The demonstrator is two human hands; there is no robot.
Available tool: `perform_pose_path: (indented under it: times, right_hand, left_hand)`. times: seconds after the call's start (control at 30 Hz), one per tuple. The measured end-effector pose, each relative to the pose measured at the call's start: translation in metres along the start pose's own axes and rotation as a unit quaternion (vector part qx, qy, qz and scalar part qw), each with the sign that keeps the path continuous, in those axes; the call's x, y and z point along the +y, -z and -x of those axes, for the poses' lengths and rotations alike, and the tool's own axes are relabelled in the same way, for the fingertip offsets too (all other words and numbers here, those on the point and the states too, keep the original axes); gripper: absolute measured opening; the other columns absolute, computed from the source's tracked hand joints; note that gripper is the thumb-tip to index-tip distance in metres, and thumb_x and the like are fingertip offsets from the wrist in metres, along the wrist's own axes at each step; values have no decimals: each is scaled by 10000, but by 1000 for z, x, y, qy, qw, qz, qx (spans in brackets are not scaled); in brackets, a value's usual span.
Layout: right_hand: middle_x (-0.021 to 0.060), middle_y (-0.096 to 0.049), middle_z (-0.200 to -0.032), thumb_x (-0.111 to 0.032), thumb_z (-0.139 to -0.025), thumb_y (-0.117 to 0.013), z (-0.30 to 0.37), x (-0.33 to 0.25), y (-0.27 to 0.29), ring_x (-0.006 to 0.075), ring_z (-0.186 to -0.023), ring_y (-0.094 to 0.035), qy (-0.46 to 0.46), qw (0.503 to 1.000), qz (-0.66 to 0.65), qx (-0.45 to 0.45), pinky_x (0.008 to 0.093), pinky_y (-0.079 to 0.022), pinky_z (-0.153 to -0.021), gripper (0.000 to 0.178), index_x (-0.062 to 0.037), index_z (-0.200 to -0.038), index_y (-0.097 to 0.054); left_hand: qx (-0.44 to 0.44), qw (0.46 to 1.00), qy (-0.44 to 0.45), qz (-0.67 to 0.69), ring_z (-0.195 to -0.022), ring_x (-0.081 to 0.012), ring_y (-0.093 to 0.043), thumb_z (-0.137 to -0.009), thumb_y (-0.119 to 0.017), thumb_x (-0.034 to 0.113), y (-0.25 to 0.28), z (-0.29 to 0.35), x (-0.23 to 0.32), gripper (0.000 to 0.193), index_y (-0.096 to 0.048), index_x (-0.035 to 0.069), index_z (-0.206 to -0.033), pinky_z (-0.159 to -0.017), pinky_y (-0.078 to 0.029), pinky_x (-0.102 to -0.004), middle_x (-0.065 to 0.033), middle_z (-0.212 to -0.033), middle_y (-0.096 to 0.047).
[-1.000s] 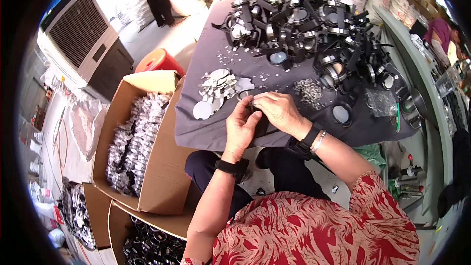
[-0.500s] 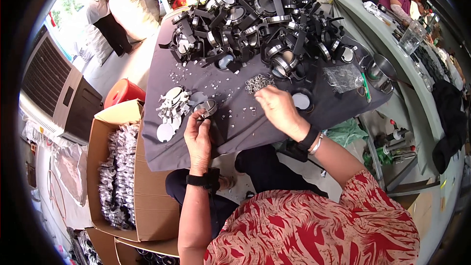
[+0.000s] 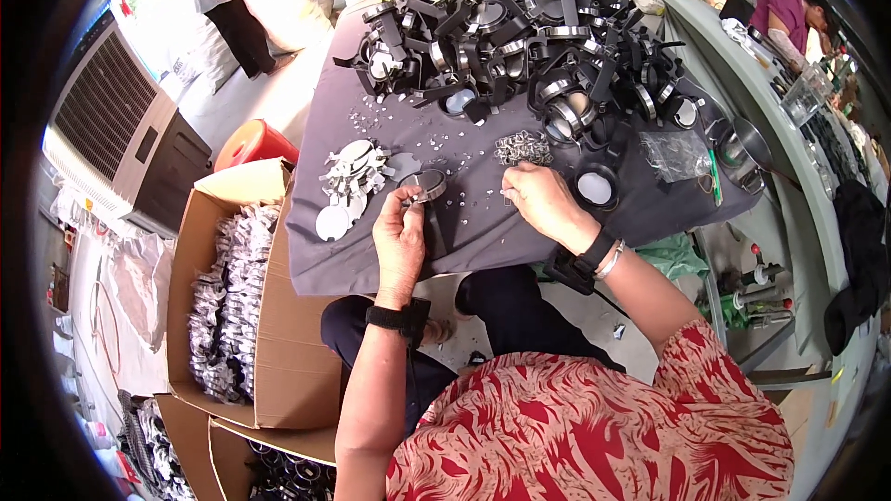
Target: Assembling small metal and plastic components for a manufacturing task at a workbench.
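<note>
My left hand (image 3: 400,246) is closed on the edge of a round metal-rimmed part (image 3: 425,186), whose black handle slants down toward the table's near edge. Thumb and fingertips of my right hand (image 3: 548,207) are pinched together just above the dark cloth; whatever they grip is too small to make out. Just beyond those fingers lies a heap of small metal clips (image 3: 522,147). Thin white discs with tabs (image 3: 355,172) are piled left of my left hand. To the right of my right hand rests another round black part with a white disc face (image 3: 594,187).
A big heap of black-handled metal-rimmed parts (image 3: 548,32) covers the table's far side. Toward the right are a clear plastic bag (image 3: 675,156), a green pen-like stick (image 3: 715,176) and a metal cup (image 3: 742,144). An open carton (image 3: 272,315) stands left. Two other people are farther off.
My right hand has drawn slightly away from the clip heap, toward my left hand. The left hand keeps its hold on the round part. The whole view has shifted a little.
</note>
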State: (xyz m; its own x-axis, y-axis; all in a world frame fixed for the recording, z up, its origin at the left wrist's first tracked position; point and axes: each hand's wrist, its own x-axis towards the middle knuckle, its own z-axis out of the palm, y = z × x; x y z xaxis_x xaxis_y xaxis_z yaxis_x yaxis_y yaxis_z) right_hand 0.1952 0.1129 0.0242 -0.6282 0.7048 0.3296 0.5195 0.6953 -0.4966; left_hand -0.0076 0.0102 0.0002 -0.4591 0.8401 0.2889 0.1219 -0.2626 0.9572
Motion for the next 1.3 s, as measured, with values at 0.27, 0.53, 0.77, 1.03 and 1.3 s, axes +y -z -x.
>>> perform_pose_path:
  times: [0.27, 0.53, 0.77, 1.03, 1.3]
  right_hand:
    - [130, -564, -749, -30, -784, -554, 15, 0, 1, 341, -662, -591, 97, 994, 23, 53, 420, -485, -592, 36, -18, -785, -520]
    - [130, -524, -716, -64, -761, -544, 17, -12, 25, 323, -645, -596, 160, 970, 173, -67, 417, -488, -563, 46, -36, -743, -513]
    - [145, -571, -717, -45, -799, -553, -5, -21, 18, 321, -650, -615, 187, 977, 102, -23, 407, -497, -565, 41, -18, -790, -525]
    - [18, -564, -684, -13, -850, -596, -26, -66, -32, 64, -527, -515, 104, 962, -239, 83, 221, -420, -474, 22, -3, -837, -581]
    - [110, -574, -752, 5, -801, -614, -25, -67, -59, 276, -661, -603, 135, 952, -218, 167, 339, -478, -580, 51, -10, -822, -570]
  left_hand:
    - [2, 1000, 19, 25, -760, -29, -446, -887, -468, -14, 2, 0, -3, 175, -587, 25, -1010, -713, -372, -174, 34, -887, -571]
    - [-17, 998, 55, 37, -681, -3, -389, -897, -467, -12, 4, 1, -2, 180, -590, 29, -1021, -624, -330, -150, 60, -847, -539]
    - [-16, 999, 29, 11, -834, -52, -471, -894, -460, -16, 3, 0, -3, 193, -591, 11, -1034, -782, -381, -189, 17, -934, -586]
    - [-5, 998, 59, 27, -728, -17, -448, -906, -479, 9, 3, -1, -5, 170, -590, 10, -1035, -666, -382, -164, 33, -849, -578]
    - [-9, 997, 55, 49, -804, -56, -496, -888, -516, 19, 6, 1, -7, 155, -586, 2, -1025, -749, -424, -209, 1, -873, -596]
